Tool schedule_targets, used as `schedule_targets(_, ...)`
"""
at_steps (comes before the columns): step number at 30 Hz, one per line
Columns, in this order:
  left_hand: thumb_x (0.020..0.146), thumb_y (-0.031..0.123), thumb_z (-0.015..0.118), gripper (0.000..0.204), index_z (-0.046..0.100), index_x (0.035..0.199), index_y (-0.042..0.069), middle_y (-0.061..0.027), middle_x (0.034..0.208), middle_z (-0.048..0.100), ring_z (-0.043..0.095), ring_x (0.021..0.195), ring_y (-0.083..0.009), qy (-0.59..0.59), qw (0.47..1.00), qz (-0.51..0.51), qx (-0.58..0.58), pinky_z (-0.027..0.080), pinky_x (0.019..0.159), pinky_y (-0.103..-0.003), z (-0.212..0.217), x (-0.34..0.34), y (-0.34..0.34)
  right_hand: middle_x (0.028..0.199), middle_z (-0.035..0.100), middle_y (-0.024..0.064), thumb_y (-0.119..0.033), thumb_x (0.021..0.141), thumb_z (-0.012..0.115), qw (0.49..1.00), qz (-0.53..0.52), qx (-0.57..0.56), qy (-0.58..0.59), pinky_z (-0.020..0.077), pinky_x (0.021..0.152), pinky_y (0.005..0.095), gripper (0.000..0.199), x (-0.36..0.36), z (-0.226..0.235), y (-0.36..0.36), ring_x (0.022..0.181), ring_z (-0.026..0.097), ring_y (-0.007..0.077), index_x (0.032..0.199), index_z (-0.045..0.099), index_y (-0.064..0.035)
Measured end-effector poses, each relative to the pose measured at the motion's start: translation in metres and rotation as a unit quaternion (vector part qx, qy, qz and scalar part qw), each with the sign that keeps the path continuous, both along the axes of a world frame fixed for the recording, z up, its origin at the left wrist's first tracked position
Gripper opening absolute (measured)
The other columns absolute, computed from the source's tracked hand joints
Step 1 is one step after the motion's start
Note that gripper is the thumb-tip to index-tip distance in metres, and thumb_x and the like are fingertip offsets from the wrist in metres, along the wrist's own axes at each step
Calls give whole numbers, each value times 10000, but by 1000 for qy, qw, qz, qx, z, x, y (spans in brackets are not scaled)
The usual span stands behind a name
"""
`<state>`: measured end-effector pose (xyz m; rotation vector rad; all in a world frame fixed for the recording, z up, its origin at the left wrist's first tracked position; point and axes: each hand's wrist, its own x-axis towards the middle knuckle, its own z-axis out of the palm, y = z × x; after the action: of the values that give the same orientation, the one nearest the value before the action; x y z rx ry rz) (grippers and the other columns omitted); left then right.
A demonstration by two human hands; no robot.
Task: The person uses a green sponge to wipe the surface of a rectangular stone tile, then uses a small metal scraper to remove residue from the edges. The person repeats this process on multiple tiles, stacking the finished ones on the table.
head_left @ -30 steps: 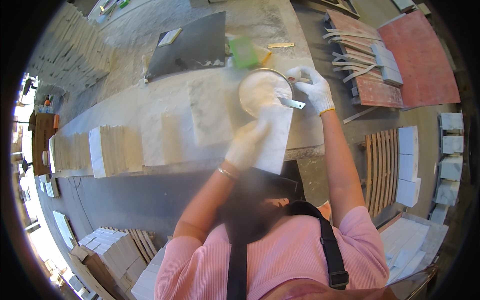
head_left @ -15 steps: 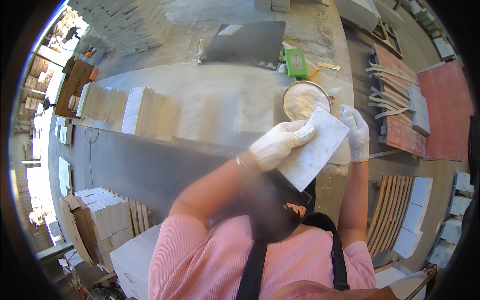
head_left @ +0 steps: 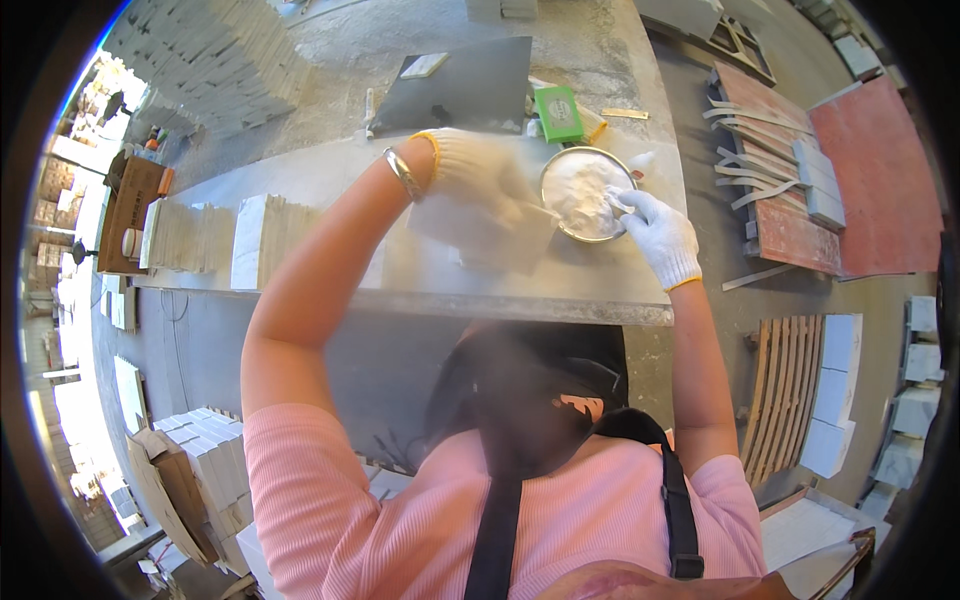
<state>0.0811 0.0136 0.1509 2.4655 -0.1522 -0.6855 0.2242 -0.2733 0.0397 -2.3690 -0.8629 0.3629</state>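
My left hand (head_left: pixel 478 178), in a white knit glove with a yellow cuff, is smeared by motion over the table. Under its fingers is a white marble tile (head_left: pixel 470 238) with grey veining, also blurred; the hand looks closed on its far edge. At the round metal-rimmed bowl (head_left: pixel 545 212), my gloved right hand (head_left: pixel 660 235) has its fingers bunched over the near right rim. White powder (head_left: pixel 580 185) fills the bowl. Something small and whitish seems to be between those fingers, too indistinct to name.
Stacks of thin tiles (head_left: pixel 258 240) stand along the table (head_left: pixel 330 160) to the left. Beyond are a dark sheet (head_left: pixel 455 90) bearing a small tile, a green box (head_left: pixel 558 113) and a brass-coloured strip (head_left: pixel 625 114). White straps (head_left: pixel 760 150) lie on a reddish board at right.
My left hand has carried the tile away from my body and leftward, down over the table. My right hand has come off the tile's side to the bowl, its fingers now at the powder.
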Motion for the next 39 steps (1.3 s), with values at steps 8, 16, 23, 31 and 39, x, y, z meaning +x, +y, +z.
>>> schedule_targets(8,787,383,788,405,802,1164,236,-101,1196,720,659,1083,-296,-182,974,-1,137,512,925,-428,-13,-11,-19,1175,746,159,-185,909,703,997,-37,30,-53,558,900,349,371,1,13,-17,1015,731,285,1276,733,-142)
schedule_targets(16,854,327,760,449,724,1265,150,-176,1423,598,522,1345,-410,-387,869,265,160,413,1111,-524,-77,-72,-45,1064,749,28,-2,946,705,938,48,248,238,525,751,236,307,-24,39,-6,846,640,90,1250,742,-23)
schedule_targets(23,943,345,662,379,727,1266,157,-184,1424,595,505,1366,-431,-427,878,186,113,406,1113,-525,-86,-51,-28,1134,750,86,-4,931,731,947,176,229,139,542,885,289,237,-43,35,33,982,685,156,1165,765,-8)
schedule_targets(31,977,346,616,364,722,1272,162,-131,1468,587,472,1415,-419,-429,879,158,136,376,1144,-532,-87,-47,-26,1109,778,123,-34,914,753,961,198,183,58,553,948,328,239,-52,41,23,1041,731,207,1152,769,-22)
schedule_targets(39,979,349,605,358,725,1250,148,-136,1447,599,491,1392,-406,-434,879,153,126,378,1140,-531,-89,-45,-24,1157,761,167,-63,905,745,968,198,157,1,562,958,359,314,-64,47,13,1086,735,295,1218,742,-49)
